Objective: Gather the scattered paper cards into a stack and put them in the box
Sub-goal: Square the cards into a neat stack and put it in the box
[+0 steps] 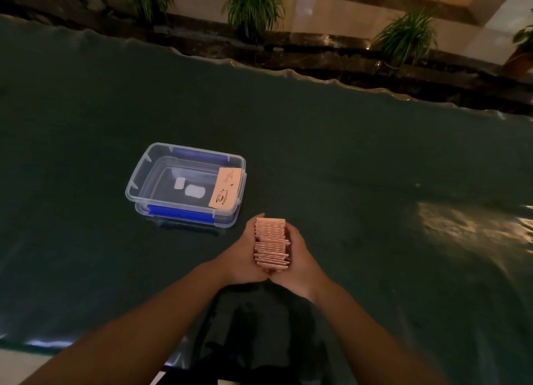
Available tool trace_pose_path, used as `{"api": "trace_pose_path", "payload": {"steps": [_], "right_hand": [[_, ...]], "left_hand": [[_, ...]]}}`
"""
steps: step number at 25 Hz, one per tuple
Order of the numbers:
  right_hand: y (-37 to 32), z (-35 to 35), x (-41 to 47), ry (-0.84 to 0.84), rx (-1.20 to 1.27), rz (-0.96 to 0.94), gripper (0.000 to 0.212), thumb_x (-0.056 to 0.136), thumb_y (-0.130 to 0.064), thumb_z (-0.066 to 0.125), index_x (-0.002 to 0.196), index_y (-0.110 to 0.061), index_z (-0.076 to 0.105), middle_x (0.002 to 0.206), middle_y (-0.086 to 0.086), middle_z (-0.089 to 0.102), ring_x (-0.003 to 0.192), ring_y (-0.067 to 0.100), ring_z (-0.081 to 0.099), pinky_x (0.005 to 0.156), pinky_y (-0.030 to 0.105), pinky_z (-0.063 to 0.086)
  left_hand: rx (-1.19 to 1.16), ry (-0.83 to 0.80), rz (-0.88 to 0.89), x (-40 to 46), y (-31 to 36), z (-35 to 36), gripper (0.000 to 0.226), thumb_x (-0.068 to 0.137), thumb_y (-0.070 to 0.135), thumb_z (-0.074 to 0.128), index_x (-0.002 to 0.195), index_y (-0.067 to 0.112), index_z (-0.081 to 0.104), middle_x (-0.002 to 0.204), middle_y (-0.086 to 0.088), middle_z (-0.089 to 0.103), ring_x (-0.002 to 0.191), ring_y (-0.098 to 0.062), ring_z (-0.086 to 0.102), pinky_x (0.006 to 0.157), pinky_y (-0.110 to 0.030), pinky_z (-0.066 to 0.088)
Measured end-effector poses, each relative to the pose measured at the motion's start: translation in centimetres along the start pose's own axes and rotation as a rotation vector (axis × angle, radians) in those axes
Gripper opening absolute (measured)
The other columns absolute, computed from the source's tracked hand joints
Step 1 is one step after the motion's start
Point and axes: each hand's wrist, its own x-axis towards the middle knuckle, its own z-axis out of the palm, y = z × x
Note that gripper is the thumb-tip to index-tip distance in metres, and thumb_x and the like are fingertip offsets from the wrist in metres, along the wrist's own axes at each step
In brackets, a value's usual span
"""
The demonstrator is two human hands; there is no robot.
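A stack of pink paper cards (pixel 271 243) stands on edge on the dark table, pressed between my two hands. My left hand (pixel 243 257) holds its left side and my right hand (pixel 300 259) its right side, palms facing each other. A clear plastic box (pixel 138 180) with blue clips sits up and to the left of the stack, open on top. One pink card (pixel 226 187) with printed marks leans inside against the box's right wall.
The table (pixel 375 168) is covered with a dark green sheet under clear film, wrinkled on the right. Its far edge runs diagonally across the top. Potted plants (pixel 253 6) stand beyond it on a stone ledge.
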Motion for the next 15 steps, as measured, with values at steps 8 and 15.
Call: {"api": "trace_pose_path", "payload": {"steps": [8, 15], "right_hand": [[-1.2, -0.2, -0.1, -0.083, -0.121, 0.0, 0.133, 0.067, -0.048, 0.088, 0.165, -0.038, -0.001, 0.165, -0.01, 0.033, 0.146, 0.006, 0.043, 0.125, 0.037, 0.034], [0.2, -0.5, 0.4, -0.046, -0.163, 0.051, 0.084, 0.075, -0.044, 0.08, 0.134, -0.064, 0.024, 0.123, -0.03, 0.06, 0.117, -0.002, 0.063, 0.096, 0.024, 0.049]], "left_hand": [[0.071, -0.016, 0.029, -0.3, -0.6, 0.1, 0.147, 0.059, 0.048, 0.092, 0.135, 0.069, -0.032, 0.149, 0.028, 0.019, 0.142, 0.007, 0.021, 0.117, -0.026, 0.017], [0.156, 0.055, 0.013, 0.0, 0.4, 0.0, 0.08, 0.082, 0.035, 0.078, 0.138, 0.055, 0.026, 0.131, 0.023, 0.04, 0.128, 0.0, 0.048, 0.117, -0.035, 0.039]]}}
